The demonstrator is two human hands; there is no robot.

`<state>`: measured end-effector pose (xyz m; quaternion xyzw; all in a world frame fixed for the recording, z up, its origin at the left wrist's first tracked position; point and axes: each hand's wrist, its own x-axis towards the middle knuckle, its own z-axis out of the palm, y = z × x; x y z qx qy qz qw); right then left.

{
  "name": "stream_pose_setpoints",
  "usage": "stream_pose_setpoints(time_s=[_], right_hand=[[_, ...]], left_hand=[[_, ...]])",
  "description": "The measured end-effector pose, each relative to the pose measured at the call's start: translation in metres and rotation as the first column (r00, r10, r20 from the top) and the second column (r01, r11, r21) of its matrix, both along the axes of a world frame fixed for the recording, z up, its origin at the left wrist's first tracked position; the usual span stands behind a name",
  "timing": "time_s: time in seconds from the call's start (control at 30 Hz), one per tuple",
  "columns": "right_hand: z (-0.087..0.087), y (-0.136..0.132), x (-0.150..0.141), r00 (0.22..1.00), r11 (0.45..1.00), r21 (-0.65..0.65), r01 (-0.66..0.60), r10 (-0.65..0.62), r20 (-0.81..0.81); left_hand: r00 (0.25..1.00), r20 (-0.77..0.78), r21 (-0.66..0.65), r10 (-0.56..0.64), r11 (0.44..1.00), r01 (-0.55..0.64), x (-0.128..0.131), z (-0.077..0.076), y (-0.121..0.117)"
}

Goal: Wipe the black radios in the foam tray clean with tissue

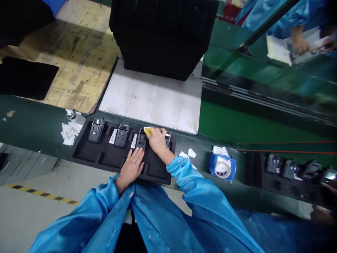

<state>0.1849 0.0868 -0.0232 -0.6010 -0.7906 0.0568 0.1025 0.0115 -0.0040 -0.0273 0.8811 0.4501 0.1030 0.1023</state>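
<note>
A black foam tray (pixel 86 156) lies before me, with several black handheld devices with stubby antennas in its slots, such as the leftmost device (pixel 96 130) and the second device (pixel 122 136). My left hand (pixel 132 164) lies flat with its fingers stretched out, fingertips at the lower end of the third device (pixel 141 139). My right hand (pixel 157 140), with yellow covers on its fingertips, presses a small white wipe (pixel 147 129) at the top of that device. The rightmost device (pixel 167 140) is partly hidden behind my right hand. White label strips (pixel 134 141) lie beside some devices.
Crumpled white wipes (pixel 70 133) lie left of the tray, and a blue box (pixel 222 166) with a tape roll stands to the right. Behind rises a stack of black trays (pixel 163 38) on a white board (pixel 150 102). At right, another person's hand (pixel 330 188) is by a second tray (pixel 279 184).
</note>
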Motion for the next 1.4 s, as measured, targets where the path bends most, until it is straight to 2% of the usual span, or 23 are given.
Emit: stream_pose_setpoints(time_s=[0.07,0.1,0.23,0.37,0.57,0.77,0.9,1.0,1.07,1.27,1.33,1.4], right_hand=[[-0.002,-0.014,0.008,0.998,0.998,0.013,0.056,-0.056,0.008],[-0.004,-0.022,0.010,0.999,0.999,0.023,0.035,-0.036,0.010],[-0.010,-0.044,-0.002,0.979,0.978,0.035,-0.205,0.205,0.001],[-0.014,-0.045,-0.017,0.963,0.963,0.026,-0.269,0.269,-0.018],[-0.014,-0.049,0.000,0.977,0.977,0.019,-0.214,0.214,0.003],[-0.015,-0.052,-0.010,0.972,0.971,0.015,-0.237,0.237,0.015],[-0.011,-0.052,0.007,0.988,0.987,0.057,-0.151,0.149,0.037],[-0.004,-0.041,0.008,0.999,0.986,0.163,-0.035,0.028,0.043],[0.002,-0.026,-0.009,1.000,0.979,0.201,-0.022,0.017,0.023],[0.008,0.030,-0.084,0.985,0.985,-0.011,-0.171,0.171,-0.007],[0.008,0.039,-0.090,0.971,0.970,-0.045,-0.240,0.241,0.000],[0.008,0.040,-0.083,0.950,0.949,-0.052,-0.310,0.311,0.013]], left_hand=[[1.000,0.013,0.001,0.002,1.000,-0.002,0.000,0.001,-0.001],[1.000,0.021,0.001,0.005,1.000,-0.005,0.000,0.001,-0.002],[0.999,0.042,-0.007,0.006,1.000,-0.006,-0.002,0.000,-0.005],[0.999,0.036,-0.024,0.001,1.000,0.000,-0.002,-0.003,-0.008],[0.998,0.057,-0.045,0.003,0.999,0.000,0.000,-0.003,-0.008],[0.997,0.073,-0.055,-0.011,0.998,0.016,-0.001,-0.004,-0.008],[0.996,0.081,-0.049,-0.037,0.998,0.041,-0.001,-0.001,-0.008],[0.993,0.103,-0.039,-0.054,0.998,0.058,-0.010,0.004,-0.004],[0.993,0.111,-0.030,-0.045,0.998,0.049,-0.023,0.008,0.001],[0.995,0.066,-0.019,0.073,0.997,-0.072,-0.070,0.011,0.017],[0.995,0.053,-0.025,0.085,0.996,-0.084,-0.078,0.009,0.018],[0.996,0.050,-0.032,0.080,0.996,-0.078,-0.080,0.007,0.019]])
